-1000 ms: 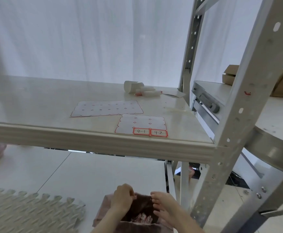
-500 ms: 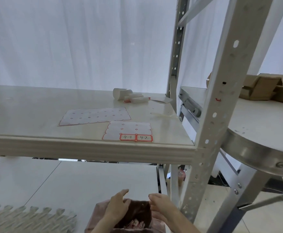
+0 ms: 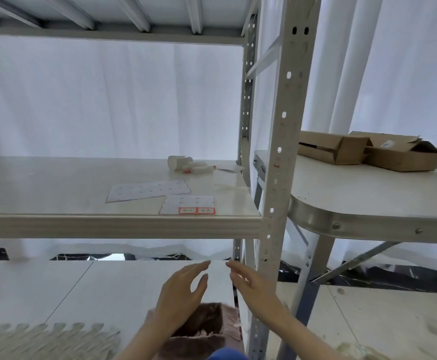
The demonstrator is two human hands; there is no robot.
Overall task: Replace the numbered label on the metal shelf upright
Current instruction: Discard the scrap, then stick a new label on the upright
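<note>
Two red-edged labels (image 3: 197, 210), marked 4-1 and 4-2, sit side by side on the near edge of a small backing sheet (image 3: 188, 203) on the shelf (image 3: 56, 183), close to the metal upright (image 3: 279, 141). They look like thin paper stickers, so they should be very light, floppy and easy to tear or crease. The best place to take hold is likely a corner, lifted with a fingernail and peeled slowly so the sticky side does not fold onto itself. On the upright, a tiny red scrap (image 3: 276, 165) shows just above shelf height; it may be a leftover bit of a label, but it is too small to tell. A bigger sheet (image 3: 148, 190) with no labels left on it lies just behind the small one, and farther back are a white roll (image 3: 176, 162) and some pens or tubes (image 3: 198, 168). Below the shelf, the left hand (image 3: 183, 287) and the right hand (image 3: 251, 284) are both open with fingers spread, near each other, and they hold nothing. They hang above a brown bag (image 3: 204, 323) on the floor, which has small scraps inside. To the right, a round tabletop (image 3: 368, 196) carries two cardboard boxes (image 3: 368, 150). A grey foam mat (image 3: 43, 341) lies at the lower left.
</note>
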